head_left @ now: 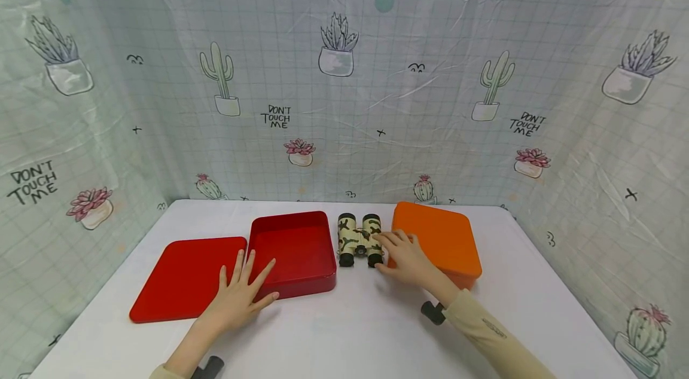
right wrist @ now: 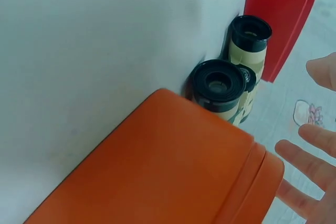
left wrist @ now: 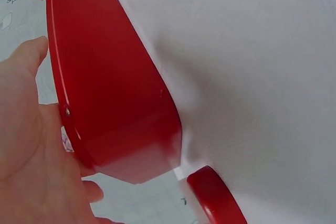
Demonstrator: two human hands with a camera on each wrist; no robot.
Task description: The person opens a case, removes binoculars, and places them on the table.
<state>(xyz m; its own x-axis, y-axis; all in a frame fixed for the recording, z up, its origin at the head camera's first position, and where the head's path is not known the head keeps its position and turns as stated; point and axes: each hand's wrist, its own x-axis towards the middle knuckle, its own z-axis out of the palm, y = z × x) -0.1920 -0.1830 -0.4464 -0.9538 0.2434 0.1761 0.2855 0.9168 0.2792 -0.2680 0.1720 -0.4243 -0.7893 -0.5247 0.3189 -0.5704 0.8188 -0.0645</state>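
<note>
Far left, a red lid (head_left: 183,280) lies flat on the white table (head_left: 334,337); here's the left hand (head_left: 237,298), fingers fanned wide, gripping nothing, over the open red box's (head_left: 293,250) near-left corner. Camouflage binoculars (head_left: 347,238) sit between that and the lidded orange box (head_left: 441,235); the right hand (head_left: 406,259), fingers spread, holding nothing, reaches over their right barrel.

Bright, diffuse light falls on the surface (head_left: 344,337), leaving a soft shadow beside the red box (head_left: 301,288). Faint sheen marks the curtain (head_left: 393,92) behind that box; the wrist views look hazier.
</note>
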